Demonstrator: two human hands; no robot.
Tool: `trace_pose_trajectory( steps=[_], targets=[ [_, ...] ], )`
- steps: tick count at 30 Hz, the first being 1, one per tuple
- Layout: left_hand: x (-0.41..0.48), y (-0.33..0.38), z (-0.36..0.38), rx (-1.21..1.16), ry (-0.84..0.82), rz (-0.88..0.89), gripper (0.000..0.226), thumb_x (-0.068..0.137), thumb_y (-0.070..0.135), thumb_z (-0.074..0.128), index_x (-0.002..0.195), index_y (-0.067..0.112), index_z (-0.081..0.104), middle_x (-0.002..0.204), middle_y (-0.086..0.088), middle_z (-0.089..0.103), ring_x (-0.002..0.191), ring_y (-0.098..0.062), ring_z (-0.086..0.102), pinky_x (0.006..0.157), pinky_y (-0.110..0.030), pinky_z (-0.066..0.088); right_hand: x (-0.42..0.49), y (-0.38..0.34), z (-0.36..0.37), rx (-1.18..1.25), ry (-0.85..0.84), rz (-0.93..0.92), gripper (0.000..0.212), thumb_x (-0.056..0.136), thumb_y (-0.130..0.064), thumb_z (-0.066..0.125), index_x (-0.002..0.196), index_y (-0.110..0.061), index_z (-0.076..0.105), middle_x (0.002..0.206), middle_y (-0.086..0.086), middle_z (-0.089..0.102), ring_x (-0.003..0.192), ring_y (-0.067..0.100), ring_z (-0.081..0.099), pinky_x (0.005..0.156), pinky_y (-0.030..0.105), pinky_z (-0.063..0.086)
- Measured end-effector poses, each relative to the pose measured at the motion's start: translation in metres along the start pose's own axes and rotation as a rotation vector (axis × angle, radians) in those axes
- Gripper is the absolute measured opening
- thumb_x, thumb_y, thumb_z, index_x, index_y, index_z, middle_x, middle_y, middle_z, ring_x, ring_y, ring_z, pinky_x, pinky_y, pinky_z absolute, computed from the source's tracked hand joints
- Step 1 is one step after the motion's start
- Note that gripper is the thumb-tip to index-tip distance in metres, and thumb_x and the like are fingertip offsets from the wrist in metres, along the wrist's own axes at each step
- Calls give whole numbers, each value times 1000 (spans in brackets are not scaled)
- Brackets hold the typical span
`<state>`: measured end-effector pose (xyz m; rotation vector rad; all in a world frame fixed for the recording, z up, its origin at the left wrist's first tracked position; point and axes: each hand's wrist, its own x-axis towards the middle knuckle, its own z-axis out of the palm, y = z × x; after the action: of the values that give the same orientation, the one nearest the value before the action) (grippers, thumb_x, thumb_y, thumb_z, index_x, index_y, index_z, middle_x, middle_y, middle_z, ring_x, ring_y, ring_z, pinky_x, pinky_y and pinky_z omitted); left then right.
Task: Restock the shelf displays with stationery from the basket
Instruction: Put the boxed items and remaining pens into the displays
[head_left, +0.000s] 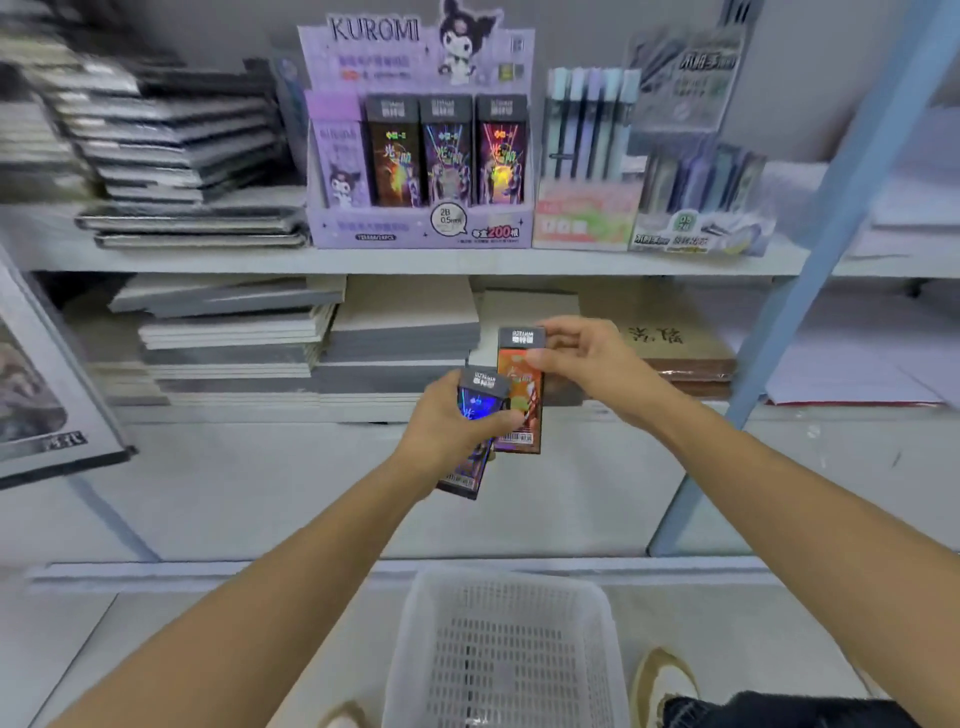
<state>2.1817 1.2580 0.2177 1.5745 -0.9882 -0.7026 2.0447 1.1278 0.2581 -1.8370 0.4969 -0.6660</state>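
The left hand (448, 430) grips a blue pack (478, 401). The right hand (587, 364) pinches an orange pack (519, 410) just beside it (edges overlapping), so that light pinch could let it drop toward the basket (498, 576) below.

- A stationery shop: an open shelf (415, 261) lined with retail display cartons.
- A purple KUROMI display box (415, 231) of lead packs marked 2B 0.5 mm, with pen display boxes (587, 215) beside it.
- Stacked notebooks (171, 140) above and paper pads (234, 332) below.
- Printed barcodes on the orange pack (522, 395) and the blue pack (474, 401), and a white plastic basket (498, 587) on the floor.
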Motion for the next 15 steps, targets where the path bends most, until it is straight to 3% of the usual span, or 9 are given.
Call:
trace_pose_trajectory(
  steps=[3,5,7,10,12,15],
  targets=[
    [7,37,-19,-79,-16,60,28,77,29,80,98,22,64,85,6,76,78,-12,73,66,-25,59,13,-49,-10,-14,60,-105,23,88,-6,66,110,-15,63,92,7,70,80,12,69,66,24,57],
    [11,56,-29,-202,17,99,28,83,23,75,106,13,64,96,-6,76,89,-24,72,79,-41,59,21,-80,-16,1,105,-176,20,90,-5,64,107,-16,62,99,10,70,84,14,69,69,25,57],
    [15,74,-37,-334,50,158,28,89,17,68,113,6,61,102,-16,73,91,-33,71,81,-47,58,30,-108,-21,6,179,-252,16,91,-6,62,104,-14,61,96,6,70,83,11,70,68,24,57],
    [22,94,-44,-412,82,231,27,95,17,60,117,2,55,89,-13,75,76,-25,73,70,-38,60,45,-140,-28,26,319,-372,15,93,-3,59,100,-16,55,90,-1,68,75,5,67,63,21,56],
    [28,105,-49,-440,82,243,30,97,16,57,121,0,51,80,-8,73,67,-19,70,63,-30,58,56,-154,-33,-43,377,-404,15,93,-3,58,102,-15,53,97,4,67,82,10,67,71,25,57],
    [41,118,-58,-457,68,213,28,100,8,47,126,-1,48,81,-8,73,69,-19,70,68,-34,60,71,-160,-37,-171,420,-408,16,93,-2,57,104,-11,52,107,11,67,88,18,68,74,27,59]
  ],
)
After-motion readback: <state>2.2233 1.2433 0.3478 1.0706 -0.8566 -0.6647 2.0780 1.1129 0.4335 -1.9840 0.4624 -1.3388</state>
